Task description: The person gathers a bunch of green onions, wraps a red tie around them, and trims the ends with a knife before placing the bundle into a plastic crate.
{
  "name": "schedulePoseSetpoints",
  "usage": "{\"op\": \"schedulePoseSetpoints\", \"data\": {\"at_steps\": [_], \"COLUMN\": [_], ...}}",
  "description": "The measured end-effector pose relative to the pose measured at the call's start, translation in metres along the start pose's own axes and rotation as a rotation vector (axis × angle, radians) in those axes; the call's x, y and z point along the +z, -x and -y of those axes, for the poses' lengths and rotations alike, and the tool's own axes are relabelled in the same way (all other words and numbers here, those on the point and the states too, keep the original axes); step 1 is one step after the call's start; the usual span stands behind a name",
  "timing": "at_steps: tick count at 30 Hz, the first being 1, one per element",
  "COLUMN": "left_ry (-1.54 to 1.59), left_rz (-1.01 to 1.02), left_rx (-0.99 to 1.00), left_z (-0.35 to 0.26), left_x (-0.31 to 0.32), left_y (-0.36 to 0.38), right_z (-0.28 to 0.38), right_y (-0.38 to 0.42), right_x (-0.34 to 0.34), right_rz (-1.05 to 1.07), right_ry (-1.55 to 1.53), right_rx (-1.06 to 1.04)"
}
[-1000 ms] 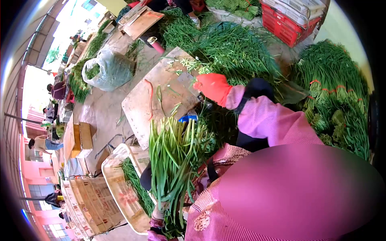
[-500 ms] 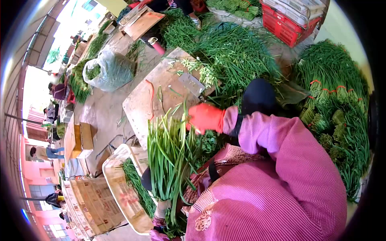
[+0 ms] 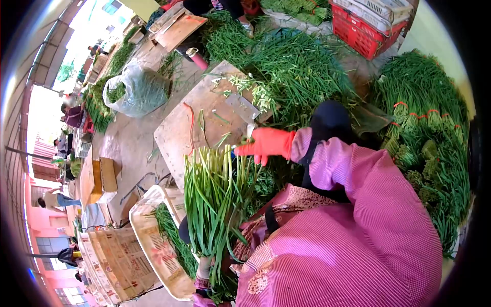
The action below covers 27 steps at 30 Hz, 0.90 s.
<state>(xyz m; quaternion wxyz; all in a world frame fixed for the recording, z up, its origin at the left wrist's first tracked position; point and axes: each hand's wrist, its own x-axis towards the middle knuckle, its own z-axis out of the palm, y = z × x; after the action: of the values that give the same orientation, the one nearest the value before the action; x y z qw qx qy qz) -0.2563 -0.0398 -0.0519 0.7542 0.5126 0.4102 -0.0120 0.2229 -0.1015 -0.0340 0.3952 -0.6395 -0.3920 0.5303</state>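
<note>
1 orange glove (image 3: 276, 142) covers the right hand (image 3: 265, 145); the sleeve (image 3: 376, 171) is pink-checked.

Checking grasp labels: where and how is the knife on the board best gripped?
Probably by the handle, coming from the wearer's side. The knife lies broad face up on the board, blade pointing away and handle end toward the red-gloved right hand.

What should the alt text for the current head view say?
A bunch of green stalks reaches from the person's left hand to the red-gloved right hand beside its pale ends. A broad blade lies on a board beyond, near heaped greens.
</note>
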Motion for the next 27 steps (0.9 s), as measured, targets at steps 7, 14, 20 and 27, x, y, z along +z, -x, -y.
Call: {"op": "schedulePoseSetpoints", "data": {"at_steps": [7,14,20,27], "left_ry": [0.027,0.061,0.084,0.124], "left_rz": [-0.015,-0.023,-0.013,-0.013], "left_rx": [-0.004,0.007,-0.002,0.000], "left_z": [0.000,0.003,0.003,0.007], "left_x": [-0.001,-0.002,0.000,0.005], "left_y": [0.005,0.006,0.002,0.001], "right_z": [-0.007,-0.003,-0.050,-0.030], "right_y": [-0.014,-0.001,-0.030,-0.011], "right_x": [-0.009,-0.052,0.029,0.051], "right_rz": [-0.407,-0.682,0.218,0.180], "right_ry": [0.394,1.112,0.126,0.198], "right_rx": [-0.306,-0.224,-0.212,-0.135]}}
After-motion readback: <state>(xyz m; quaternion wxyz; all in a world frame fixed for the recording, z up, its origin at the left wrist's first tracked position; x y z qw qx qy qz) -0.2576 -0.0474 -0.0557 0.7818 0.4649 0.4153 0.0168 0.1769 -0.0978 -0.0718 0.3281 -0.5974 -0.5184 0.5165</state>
